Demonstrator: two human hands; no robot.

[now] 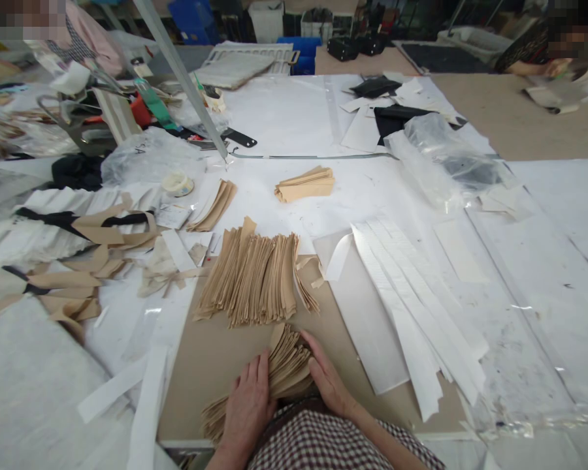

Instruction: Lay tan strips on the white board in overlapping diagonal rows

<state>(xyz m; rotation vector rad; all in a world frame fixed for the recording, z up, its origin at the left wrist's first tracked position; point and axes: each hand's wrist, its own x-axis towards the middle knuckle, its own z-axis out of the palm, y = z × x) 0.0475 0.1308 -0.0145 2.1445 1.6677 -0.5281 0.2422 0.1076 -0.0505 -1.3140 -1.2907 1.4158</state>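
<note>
My left hand (247,405) lies flat, fingers stretched out, on the near end of a fanned stack of tan pieces (287,369) at the table's front edge. My right hand (327,378) presses against the stack's right side with its fingers together and curved over the top. The stack rests on a brown board (210,365). Just beyond it lies a larger fanned pile of the same tan pieces (257,277).
White strips (411,294) and a white sheet (367,320) lie to the right. Two smaller tan stacks (305,184) (214,205), a tape roll (178,184), plastic bags (451,160) and scraps sit farther back. Other people work at the far corners.
</note>
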